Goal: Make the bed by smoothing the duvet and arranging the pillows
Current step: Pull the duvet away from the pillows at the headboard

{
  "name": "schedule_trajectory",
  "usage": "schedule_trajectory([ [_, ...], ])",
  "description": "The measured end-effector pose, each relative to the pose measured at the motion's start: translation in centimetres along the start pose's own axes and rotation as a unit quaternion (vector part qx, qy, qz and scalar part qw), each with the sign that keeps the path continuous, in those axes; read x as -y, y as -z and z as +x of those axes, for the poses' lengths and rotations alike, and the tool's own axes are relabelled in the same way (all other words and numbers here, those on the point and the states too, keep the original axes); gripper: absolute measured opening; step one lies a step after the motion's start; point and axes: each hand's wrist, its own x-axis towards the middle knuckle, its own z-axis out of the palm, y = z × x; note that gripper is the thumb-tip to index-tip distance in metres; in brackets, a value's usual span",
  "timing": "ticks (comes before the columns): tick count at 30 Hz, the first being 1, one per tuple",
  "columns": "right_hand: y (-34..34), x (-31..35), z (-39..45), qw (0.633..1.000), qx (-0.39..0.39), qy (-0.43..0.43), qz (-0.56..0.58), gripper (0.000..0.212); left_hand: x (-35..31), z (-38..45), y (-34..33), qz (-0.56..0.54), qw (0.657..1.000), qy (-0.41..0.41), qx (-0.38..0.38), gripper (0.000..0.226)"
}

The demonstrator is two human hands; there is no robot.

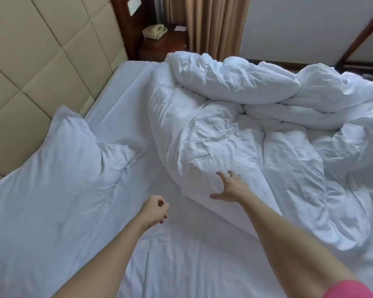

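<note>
Duvet (256, 125) bunched in a heap, away from the headboard (30, 61). Right hand (230, 188), fingers spread, on the duvet's near edge. Left hand (154, 209) curled, empty. Pillow (58, 151) against headboard.

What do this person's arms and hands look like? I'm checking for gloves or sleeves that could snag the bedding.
Both forearms are bare, with no sleeves reaching them. The left hand and right hand wear no gloves, and no watch or bracelet shows. Pink clothing appears at the frame's lower right corner.
</note>
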Motion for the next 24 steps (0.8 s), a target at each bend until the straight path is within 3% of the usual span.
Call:
schedule_trajectory([
  [4, -2.1, -1.4, 5.0, 0.996, -0.006, -0.081, -0.037, 0.135, 1.1, 6.1, -1.6, -0.017, 0.999, 0.009, 0.042, 0.017],
  [7, -5.3, -2.7, 8.4, 0.997, -0.014, -0.068, -0.037, 0.141, 2.1, 10.6, -3.3, -0.030, 0.998, 0.009, 0.060, 0.018],
  [9, -6.9, -2.9, 10.4, 0.996, -0.039, -0.077, -0.023, 0.118, 2.9, 13.7, -4.7, -0.074, 0.995, 0.023, 0.060, 0.013],
  [11, -7.8, -2.9, 11.8, 0.994, -0.084, -0.063, -0.015, 0.062, 3.3, 16.5, -6.5, -0.134, 0.988, 0.051, 0.058, 0.017],
  [13, -7.9, -2.4, 12.0, 0.989, -0.139, -0.048, 0.009, 0.031, 2.9, 18.2, -8.0, -0.223, 0.969, 0.097, 0.050, 0.033],
  [17, -6.3, 0.0, 8.6, 0.981, -0.166, -0.063, 0.074, 0.038, 0.8, 20.3, -8.8, -0.400, 0.897, 0.174, 0.075, 0.065],
  [21, -3.6, 4.2, 2.8, 0.949, -0.195, -0.059, 0.241, 0.049, -1.7, 20.9, -6.8, -0.510, 0.838, 0.146, 0.125, 0.111],
  [22, -2.7, 5.4, 1.6, 0.930, -0.197, -0.057, 0.306, 0.052, -2.9, 20.4, -6.1, -0.524, 0.830, 0.154, 0.115, 0.108],
  [24, -1.2, 7.5, -0.5, 0.882, -0.191, -0.031, 0.430, 0.047, -4.7, 19.3, -4.5, -0.547, 0.821, 0.146, 0.075, 0.075],
])
